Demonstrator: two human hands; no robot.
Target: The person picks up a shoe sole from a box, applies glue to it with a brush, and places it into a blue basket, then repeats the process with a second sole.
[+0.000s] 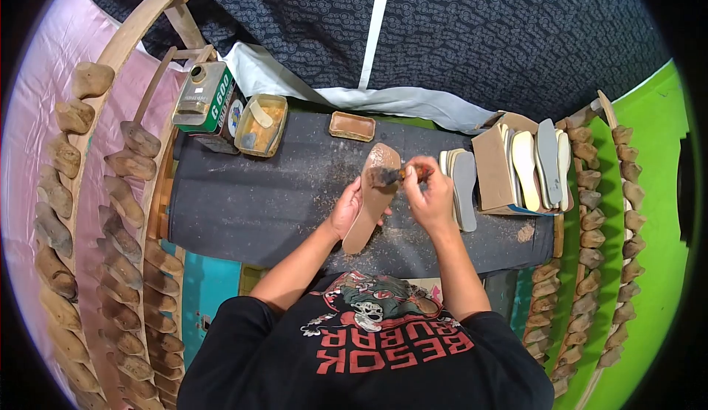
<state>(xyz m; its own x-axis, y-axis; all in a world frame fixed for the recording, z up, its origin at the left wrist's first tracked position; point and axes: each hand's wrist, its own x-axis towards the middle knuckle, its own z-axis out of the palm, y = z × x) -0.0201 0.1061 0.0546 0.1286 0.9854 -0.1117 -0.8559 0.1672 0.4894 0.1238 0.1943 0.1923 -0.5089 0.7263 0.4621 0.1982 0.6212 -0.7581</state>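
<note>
A tan shoe sole (359, 231) is held upright at a slant above the dark table. My left hand (346, 208) grips it from its left edge and from behind, so some fingers are hidden. Its upper part looks wet and shiny. In my right hand (430, 197) is a brush (389, 176) with a dark, stained handle. The brush's dark bristle end touches the face of the sole near its middle. Just right of my right hand stands a small stack of grey and cream soles (464, 189).
A cardboard box (494, 170) of soles stands at the right. At the back are a small rectangular tray (352, 126), a yellowish glue container (274, 144) and a green metal can (209, 100). Racks of wooden shoe lasts (120, 201) line both sides. Debris dots the dark tabletop (243, 211).
</note>
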